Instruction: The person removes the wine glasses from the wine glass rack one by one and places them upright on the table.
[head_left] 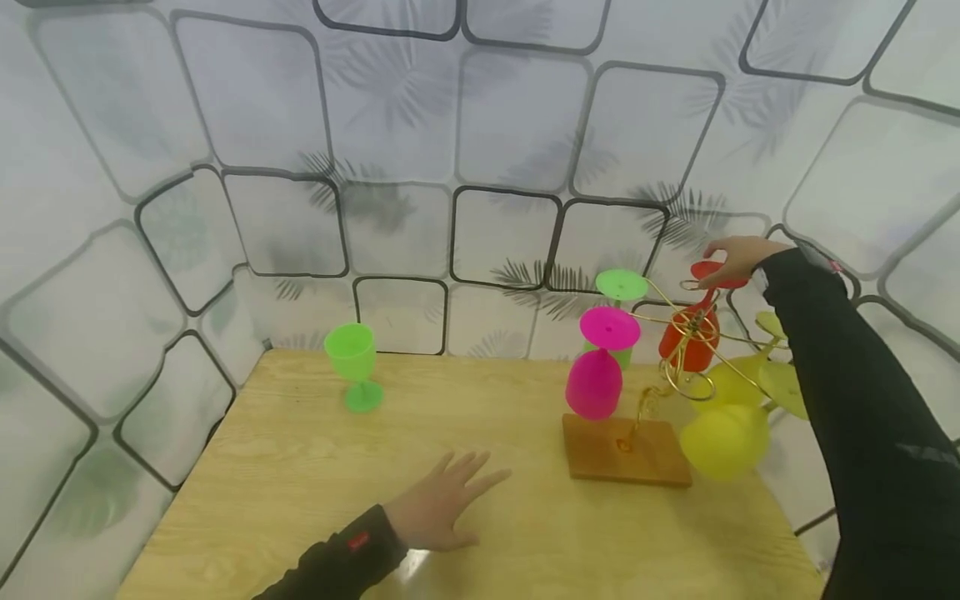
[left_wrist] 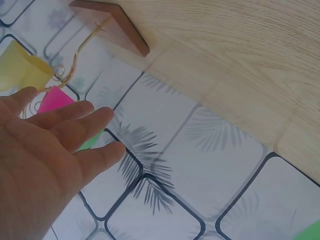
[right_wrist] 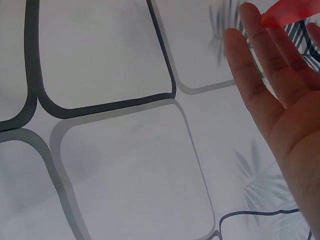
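My right hand [head_left: 738,257] pinches the foot of a red goblet [head_left: 688,340], which is upside down at the gold wire rack [head_left: 643,408]. In the right wrist view the edge of the red foot [right_wrist: 290,12] lies against the fingers. On the same rack hang a pink goblet [head_left: 594,387], a green one with its foot [head_left: 622,285] up, and yellow goblets [head_left: 726,442]. My left hand [head_left: 442,504] is over the table's front middle, fingers spread and holding nothing. Whether it touches the wood I cannot tell.
One green goblet [head_left: 351,354] stands upright at the table's back left. The rack rises from a brown wooden block [head_left: 600,467] on the right of the light wood table [head_left: 300,500]. Patterned wall covering [head_left: 393,233] encloses the table's back and sides.
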